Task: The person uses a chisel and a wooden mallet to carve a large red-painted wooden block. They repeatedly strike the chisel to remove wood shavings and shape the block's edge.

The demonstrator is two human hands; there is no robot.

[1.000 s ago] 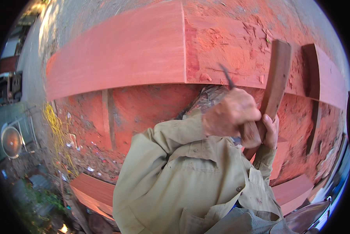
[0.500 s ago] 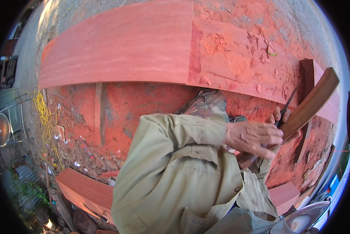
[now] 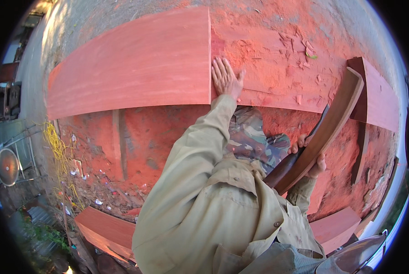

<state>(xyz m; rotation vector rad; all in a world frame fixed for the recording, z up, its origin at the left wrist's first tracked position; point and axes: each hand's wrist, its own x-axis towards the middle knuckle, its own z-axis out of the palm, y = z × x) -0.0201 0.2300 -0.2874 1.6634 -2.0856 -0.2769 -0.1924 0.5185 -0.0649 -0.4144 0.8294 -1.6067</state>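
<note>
My left hand (image 3: 226,78) lies palm down, fingers stretched, beside the end edge of a smooth reddish board (image 3: 131,61). It rests on the lower, dust-covered board (image 3: 268,68), where curled wood shavings are scattered. To the right, my right hand (image 3: 310,157) is closed around a long, slightly curved brown wooden piece (image 3: 326,137), held slanting up and away. A dark, narrow, pointed strip (image 3: 322,118) runs along its left side within the same grip; I cannot make out what kind of thing it is. Part of the right palm is hidden behind the wood.
A reddish timber block (image 3: 380,93) stands at the far right end of the boards. Yellow cord (image 3: 54,141) lies tangled at the left. Another reddish beam (image 3: 105,230) sits lower left. My knee in camouflage trousers (image 3: 250,134) is below the board edge. Red dust covers the ground.
My left hand has left the curved wooden piece and reached out to the boards. The right hand keeps its hold, with the wood now tilted more steeply. The view has shifted slightly.
</note>
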